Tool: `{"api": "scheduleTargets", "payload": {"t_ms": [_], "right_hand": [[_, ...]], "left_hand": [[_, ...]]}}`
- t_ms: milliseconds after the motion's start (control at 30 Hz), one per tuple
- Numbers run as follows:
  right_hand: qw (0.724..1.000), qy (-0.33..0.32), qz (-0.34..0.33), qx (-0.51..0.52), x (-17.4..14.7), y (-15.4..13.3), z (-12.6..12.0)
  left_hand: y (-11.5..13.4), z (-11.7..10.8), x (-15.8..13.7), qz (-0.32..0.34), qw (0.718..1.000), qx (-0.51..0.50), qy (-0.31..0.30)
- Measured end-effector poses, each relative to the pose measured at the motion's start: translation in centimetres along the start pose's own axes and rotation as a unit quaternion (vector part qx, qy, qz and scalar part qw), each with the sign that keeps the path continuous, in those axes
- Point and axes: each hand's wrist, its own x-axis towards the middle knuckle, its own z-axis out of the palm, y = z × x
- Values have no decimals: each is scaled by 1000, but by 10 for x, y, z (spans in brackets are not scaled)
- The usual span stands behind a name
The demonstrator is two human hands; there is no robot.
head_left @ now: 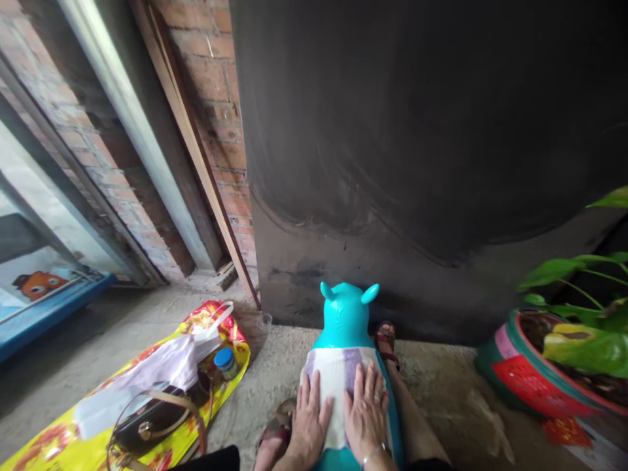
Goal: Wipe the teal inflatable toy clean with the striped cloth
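Observation:
A turquoise inflatable animal toy (346, 317) with two small ears stands between the person's legs, facing the dark wall. Over its back lies a white cloth with purple stripes (335, 369). My left hand (309, 418) rests flat on the cloth's left side, fingers spread. On the right side of the same cloth, my right hand (366, 412) lies palm down with its fingers stretched out; it wears a ring and a bracelet. Neither hand grips anything. The toy's lower body is hidden by the cloth, hands and legs.
A yellow and red plastic sheet (235, 379) on the floor at left bears a dark handbag (152, 418), a pale cloth (167, 360) and a blue-lidded jar (226, 362). At right stands a potted plant (520, 373). A blackboard-like panel (417, 131) rises ahead; sandaled feet flank the toy.

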Motion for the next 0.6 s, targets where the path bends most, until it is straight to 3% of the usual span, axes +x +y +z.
{"api": "scheduleTargets", "payload": {"t_ms": [133,233,333,433,500,600], "right_hand": [[999,36,-8,15,-58,17,14],[999,23,-9,42,-74,33,12],[991,16,16,133,-49,46,1],[979,55,41,193,-7,52,-8],[976,70,40,200,11,50,-12],[973,65,11,221,10,39,-22]], "left_hand": [[-19,13,-30,12,1000,22,-16],[-28,16,-49,12,999,15,-33],[-26,4,-56,-14,998,9,-65],[-21,-15,-52,-41,995,6,-87],[-18,-26,-45,-16,997,-2,-69],[-12,-35,-36,72,997,-28,-6]]}}
